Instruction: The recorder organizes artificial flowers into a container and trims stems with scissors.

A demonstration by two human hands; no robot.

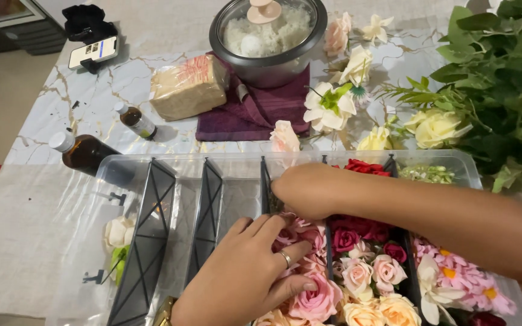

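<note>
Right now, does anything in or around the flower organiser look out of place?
One thing: a cream rose lies alone in the far-left compartment of the clear divided organiser, while the middle compartments hold nothing. Loose flowers also lie scattered on the marble table beyond it.

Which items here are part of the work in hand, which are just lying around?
In use: left hand, right hand, pink roses, clear divided bin.
Lying about: rice cooker, phone, brown bottles, wrapped block, purple cloth.
</note>
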